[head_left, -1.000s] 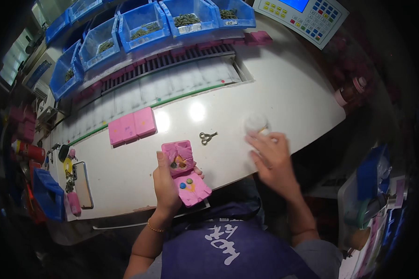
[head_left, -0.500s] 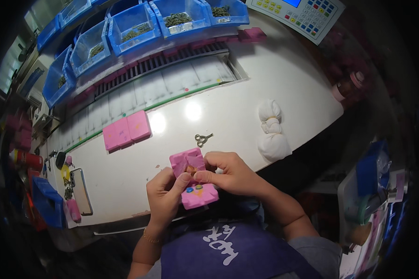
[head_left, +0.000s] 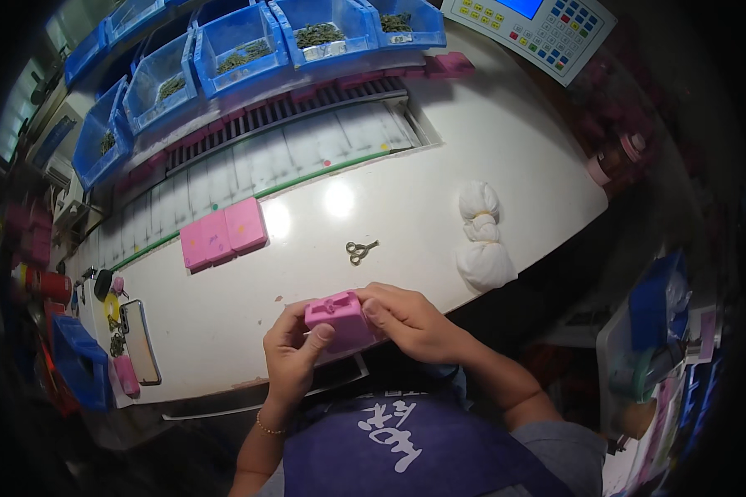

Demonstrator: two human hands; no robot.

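A pink rubber mold [head_left: 345,328] is held between both of my hands above the table's front edge. Its halves are pressed together, and a small opening shows in the end that faces up. My left hand [head_left: 293,348] grips its left side, thumb on the front face. On the other side, the fingers and thumb of my right hand [head_left: 413,325] close round the upper right edge. What lies inside the mold is hidden. Just beyond it, a small pair of scissors [head_left: 360,251] lies on the white table [head_left: 323,232].
Several pink molds [head_left: 224,234] lie left of centre. To the right rests a tied white cloth bundle [head_left: 483,236]. Blue bins [head_left: 239,54] line the back, beside a keypad panel [head_left: 539,33]. A phone [head_left: 141,342] sits at the left edge, near a blue container [head_left: 80,364].
The mold was spread apart, with an amber-coloured piece and coloured dots showing inside. Now its halves are together and it stands upright in my hands.
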